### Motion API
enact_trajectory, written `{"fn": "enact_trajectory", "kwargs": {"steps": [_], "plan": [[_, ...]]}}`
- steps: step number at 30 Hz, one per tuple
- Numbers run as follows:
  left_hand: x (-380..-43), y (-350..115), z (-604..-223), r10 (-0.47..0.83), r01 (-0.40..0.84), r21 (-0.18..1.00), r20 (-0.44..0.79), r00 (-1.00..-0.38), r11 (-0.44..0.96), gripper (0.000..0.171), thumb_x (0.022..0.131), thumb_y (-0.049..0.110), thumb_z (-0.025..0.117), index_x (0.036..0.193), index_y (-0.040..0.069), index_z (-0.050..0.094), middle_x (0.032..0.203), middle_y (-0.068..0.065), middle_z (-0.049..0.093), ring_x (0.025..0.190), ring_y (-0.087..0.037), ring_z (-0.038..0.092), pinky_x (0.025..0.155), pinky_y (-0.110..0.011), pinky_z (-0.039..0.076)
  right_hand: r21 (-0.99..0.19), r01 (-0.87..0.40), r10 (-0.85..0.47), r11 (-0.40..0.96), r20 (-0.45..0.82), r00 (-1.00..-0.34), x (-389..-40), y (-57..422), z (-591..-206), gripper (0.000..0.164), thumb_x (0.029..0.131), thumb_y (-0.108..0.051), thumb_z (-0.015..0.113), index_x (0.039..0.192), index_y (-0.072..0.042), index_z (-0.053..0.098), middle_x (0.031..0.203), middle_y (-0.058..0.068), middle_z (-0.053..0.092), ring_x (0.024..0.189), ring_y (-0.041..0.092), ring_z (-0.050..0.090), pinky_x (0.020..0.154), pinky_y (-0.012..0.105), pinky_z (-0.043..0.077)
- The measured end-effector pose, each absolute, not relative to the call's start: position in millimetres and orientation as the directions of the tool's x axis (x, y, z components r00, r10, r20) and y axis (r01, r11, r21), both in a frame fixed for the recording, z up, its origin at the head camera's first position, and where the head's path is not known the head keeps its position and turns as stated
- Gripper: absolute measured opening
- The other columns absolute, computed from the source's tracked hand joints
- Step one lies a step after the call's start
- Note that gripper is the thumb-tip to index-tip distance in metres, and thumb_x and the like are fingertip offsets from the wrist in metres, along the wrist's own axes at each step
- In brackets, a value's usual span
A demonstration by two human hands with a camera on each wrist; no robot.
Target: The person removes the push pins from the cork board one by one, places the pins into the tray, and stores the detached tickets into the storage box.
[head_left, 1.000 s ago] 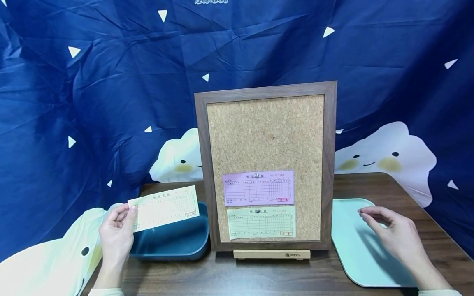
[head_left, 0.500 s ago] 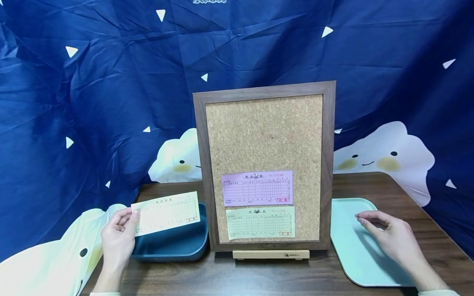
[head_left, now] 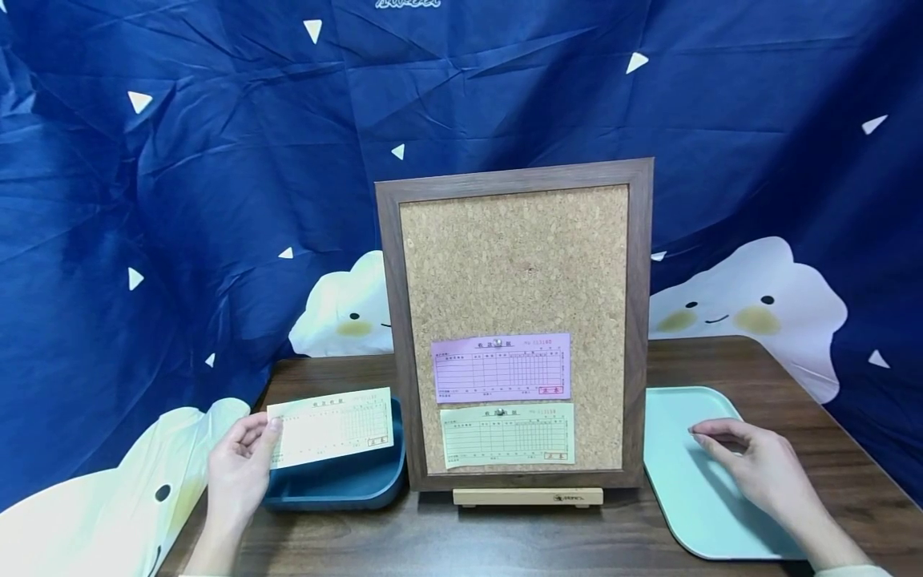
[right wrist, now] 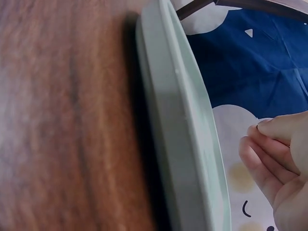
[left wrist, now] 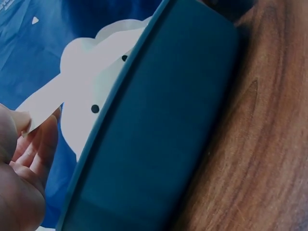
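In the head view my left hand (head_left: 239,473) pinches a pale cream receipt slip (head_left: 332,425) by its left end, tilted above the dark blue bin (head_left: 339,503). Between the thumb and fingertips of my right hand (head_left: 757,465), over the mint tray (head_left: 678,497), is a tiny dark pin-like thing (right wrist: 260,122), mostly hidden. A framed cork board (head_left: 519,256) stands between the hands. Pinned low on it are a purple receipt slip (head_left: 505,373) and, just below, a pale green receipt slip (head_left: 505,441), each with a silvery pushpin near its top edge.
A small wooden stand (head_left: 528,498) supports the board on the dark wooden table (head_left: 526,545). Behind hangs a blue curtain (head_left: 216,176) with white triangles and smiling clouds. The bin sits left of the board, the tray right.
My left hand has moved down and slightly right with the cream receipt slip. My right hand has shifted slightly left and down above the tray. The pinned slips stay put.
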State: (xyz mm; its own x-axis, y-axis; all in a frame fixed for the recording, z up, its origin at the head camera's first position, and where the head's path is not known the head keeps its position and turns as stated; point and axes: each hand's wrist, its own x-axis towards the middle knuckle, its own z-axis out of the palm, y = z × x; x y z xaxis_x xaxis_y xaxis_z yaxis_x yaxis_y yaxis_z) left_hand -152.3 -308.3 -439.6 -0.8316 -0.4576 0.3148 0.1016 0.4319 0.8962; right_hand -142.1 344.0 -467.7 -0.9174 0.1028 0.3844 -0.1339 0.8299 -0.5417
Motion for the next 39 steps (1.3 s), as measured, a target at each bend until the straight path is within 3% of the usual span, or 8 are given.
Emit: {"fn": "enact_trajectory", "kwargs": {"steps": [6,16,19,27,39], "plan": [[-153,-308,-442,-0.447,0.070,0.890,0.293,-0.845,0.450,0.020,0.107,0.014,0.068,0.119,-0.003,0.072,0.080,0.026,0.065,0.073,0.008,0.062,0.066,-0.009,0.049,-0.523,-0.132,0.081,0.842,0.365,-0.927,-141,345,-470,0.009,0.091,-0.010,0.085,0.097,-0.016,0.084,0.094,0.008,0.083,0.082,-0.022,0.054,0.066,0.010,0.038],[-153,-310,-443,-0.410,0.040,0.878,0.262,-0.873,0.476,0.022,0.108,0.016,0.068,0.119,-0.003,0.071,0.082,0.026,0.066,0.078,0.007,0.063,0.071,-0.009,0.050,-0.511,-0.127,0.058,0.850,0.331,-0.942,-141,346,-476,0.008,0.093,-0.010,0.084,0.097,-0.017,0.084,0.094,0.006,0.083,0.080,-0.019,0.056,0.067,0.011,0.038],[-154,-311,-444,-0.402,0.026,0.872,0.251,-0.881,0.488,0.022,0.108,0.016,0.068,0.120,-0.002,0.071,0.085,0.020,0.070,0.080,0.007,0.063,0.072,-0.008,0.050,-0.511,-0.122,0.056,0.851,0.319,-0.946,-141,347,-477,0.008,0.093,-0.010,0.084,0.097,-0.017,0.083,0.094,0.005,0.083,0.081,-0.018,0.056,0.068,0.010,0.038],[-155,-312,-446,-0.373,-0.015,0.828,0.236,-0.897,0.560,0.023,0.108,0.018,0.067,0.122,0.001,0.073,0.107,-0.016,0.078,0.084,0.007,0.062,0.074,-0.009,0.049,-0.513,-0.089,0.058,0.854,0.264,-0.963,-142,347,-477,0.006,0.095,-0.011,0.082,0.099,-0.015,0.083,0.098,0.007,0.083,0.080,-0.018,0.054,0.066,0.018,0.043],[-158,-312,-443,-0.315,-0.043,0.788,0.195,-0.929,0.614,0.025,0.109,0.019,0.066,0.123,0.000,0.072,0.108,-0.018,0.077,0.083,0.002,0.062,0.072,-0.011,0.049,-0.492,-0.072,0.057,0.868,0.242,-0.969,-143,349,-479,0.004,0.096,-0.017,0.083,0.098,-0.014,0.083,0.097,0.006,0.083,0.082,-0.017,0.054,0.068,0.021,0.044]]}}
